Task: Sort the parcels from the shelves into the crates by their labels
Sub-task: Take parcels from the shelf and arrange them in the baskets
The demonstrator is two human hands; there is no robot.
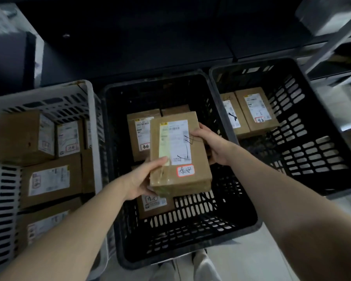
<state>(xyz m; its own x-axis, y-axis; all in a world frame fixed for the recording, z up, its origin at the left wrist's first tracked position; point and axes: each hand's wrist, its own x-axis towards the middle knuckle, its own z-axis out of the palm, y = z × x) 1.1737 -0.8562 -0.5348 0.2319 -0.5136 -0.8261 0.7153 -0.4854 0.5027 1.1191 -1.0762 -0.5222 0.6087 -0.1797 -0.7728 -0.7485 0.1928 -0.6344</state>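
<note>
The left hand [142,179] grips the near left corner of a brown parcel [180,179], thumb on top and fingers underneath. The right hand [213,142] clamps the far right edge, fingertips curled over it. The two grips sit diagonally across the box, so neither hand is clearly nearer the drop. The parcel hangs label-up, its long axis running away from the person and leaning slightly left.

Straight below lies the middle black crate [190,240], so the coming move is, I judge, a plain lowering. One boxed parcel [139,136] lies at the far left of the crate floor and another [152,201] lies partly under the left hand. Lattice floor shows to their right.

On top of the held parcel is a white shipping label [178,142] with a barcode and black pen strokes, its print too blurred to read. Nearer is a red-bordered sticker [185,170] with two handwritten characters. They seem to match the stickers on the parcels below, though I cannot read them surely.

A white crate [49,102] on the left and a second black crate [312,149] on the right hold other labelled parcels
</note>
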